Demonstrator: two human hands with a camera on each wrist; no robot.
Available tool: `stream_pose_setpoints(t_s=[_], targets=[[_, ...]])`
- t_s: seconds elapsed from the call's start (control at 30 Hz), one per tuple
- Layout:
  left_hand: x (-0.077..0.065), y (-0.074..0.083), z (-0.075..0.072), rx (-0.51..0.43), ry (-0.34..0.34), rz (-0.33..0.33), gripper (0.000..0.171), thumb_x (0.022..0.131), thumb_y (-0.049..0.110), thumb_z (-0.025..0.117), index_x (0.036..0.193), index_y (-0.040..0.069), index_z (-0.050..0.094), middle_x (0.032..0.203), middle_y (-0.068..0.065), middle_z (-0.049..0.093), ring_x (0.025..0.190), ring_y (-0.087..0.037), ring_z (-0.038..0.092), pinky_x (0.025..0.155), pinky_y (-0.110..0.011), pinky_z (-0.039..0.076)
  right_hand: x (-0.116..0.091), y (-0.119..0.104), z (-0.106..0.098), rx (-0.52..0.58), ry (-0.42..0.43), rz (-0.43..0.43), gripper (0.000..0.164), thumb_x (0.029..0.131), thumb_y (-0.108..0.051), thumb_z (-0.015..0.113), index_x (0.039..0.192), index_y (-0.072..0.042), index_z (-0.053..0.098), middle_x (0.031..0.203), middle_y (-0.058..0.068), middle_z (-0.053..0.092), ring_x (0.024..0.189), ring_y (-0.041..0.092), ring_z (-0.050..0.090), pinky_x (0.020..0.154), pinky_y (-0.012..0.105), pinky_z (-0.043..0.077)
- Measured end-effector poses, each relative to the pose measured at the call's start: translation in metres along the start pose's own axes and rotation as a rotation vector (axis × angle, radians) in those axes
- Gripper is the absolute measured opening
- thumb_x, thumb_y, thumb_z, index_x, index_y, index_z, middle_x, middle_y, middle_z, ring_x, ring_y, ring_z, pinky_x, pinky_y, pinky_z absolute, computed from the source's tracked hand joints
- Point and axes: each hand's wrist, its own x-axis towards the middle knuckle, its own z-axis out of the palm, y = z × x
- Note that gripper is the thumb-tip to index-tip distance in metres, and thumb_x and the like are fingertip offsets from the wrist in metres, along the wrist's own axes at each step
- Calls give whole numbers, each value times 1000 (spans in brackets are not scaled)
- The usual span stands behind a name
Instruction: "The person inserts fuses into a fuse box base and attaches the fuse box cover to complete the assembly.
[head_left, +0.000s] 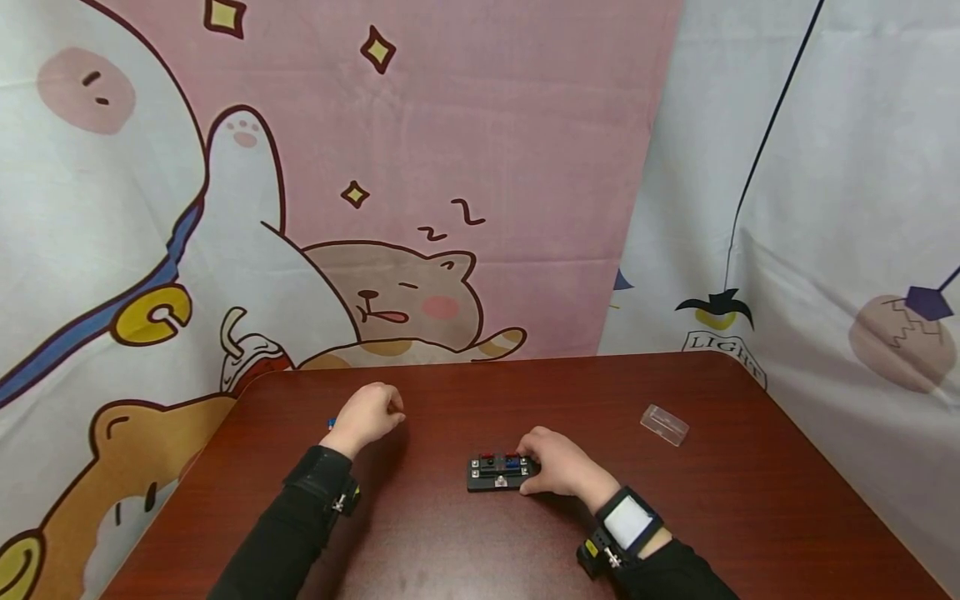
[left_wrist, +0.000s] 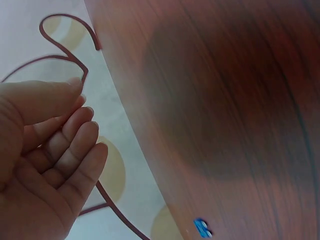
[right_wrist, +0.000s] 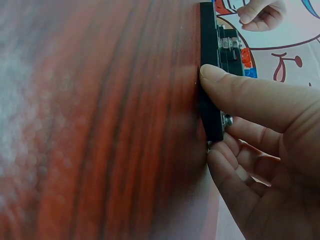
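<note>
A black fuse block (head_left: 495, 482) with metal screw terminals lies on the table, red and blue fuses along its far side. My right hand (head_left: 558, 462) grips its right end, the thumb on the near edge and the fingers round the far side. In the right wrist view, the thumb presses the black base (right_wrist: 210, 115). My left hand (head_left: 367, 419) hovers above the table to the left, fingers loosely curled and thumb near the index finger. Nothing shows between them in the left wrist view. Beside the left wrist lies a small blue fuse (left_wrist: 202, 227).
A clear plastic cover (head_left: 664, 425) lies to the right on the brown wooden table (head_left: 435, 542). A cloth with cartoon animals (head_left: 525, 167) hangs behind the table's far edge.
</note>
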Motion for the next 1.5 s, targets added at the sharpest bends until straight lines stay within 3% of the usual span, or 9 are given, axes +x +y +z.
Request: stream_pose_setpoints(t_s=[0.3,0.8,1.27,1.5], targets=[[-1,-22,-3,2,-13,-75,9,83,8,78,87,6,69,85,-6,63,75,-22,57,70,-42,49,0,0,1,-9,3,-1,38,70,-18,90,98,-11,66,95,0,56,85,18,56,78,42,50],[-7,-59,-11,5,37,-183,8,84,6,75,89,1,70,85,-11,65,77,-27,60,71,-47,49,1,0,1,-9,5,4,38,70,-18,91,98,-11,66,95,0,56,85,17,55,77,42,49],[-21,-86,-11,0,48,-272,11,86,4,73,94,-2,70,91,-16,66,79,-30,61,71,-48,49,1,0,2,-6,3,6,38,70,-19,91,98,-11,66,95,-1,56,85,16,55,78,42,49],[-26,-92,-9,26,62,-287,10,85,4,74,92,-1,70,91,-18,66,84,-36,62,74,-50,49,0,-1,1,-7,10,-1,38,70,-18,91,98,-10,66,95,1,56,84,17,55,77,42,49]])
